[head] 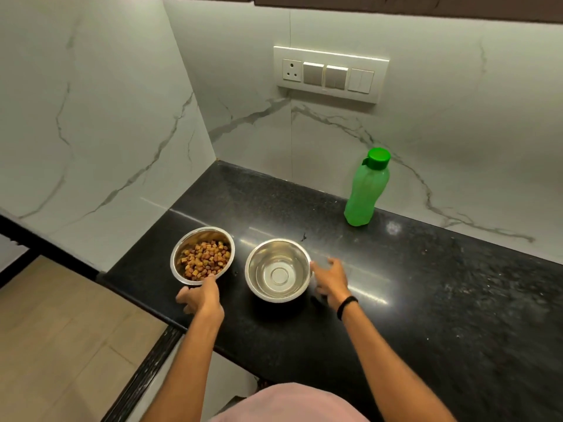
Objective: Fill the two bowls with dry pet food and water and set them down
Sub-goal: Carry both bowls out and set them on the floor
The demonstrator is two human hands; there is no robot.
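Two steel bowls stand side by side on the black counter. The left bowl holds brown dry pet food. My left hand grips its near rim, thumb over the edge and fingers curled below. The right bowl has a shiny inside with no food; whether water is in it I cannot tell. My right hand lies beside the right bowl's right rim with fingers spread and relaxed, a fingertip at the rim. A black band is on that wrist.
A green plastic bottle with its cap on stands upright at the back wall, right of the bowls. A switch panel is on the marble wall above. The counter ends at the left, with floor below.
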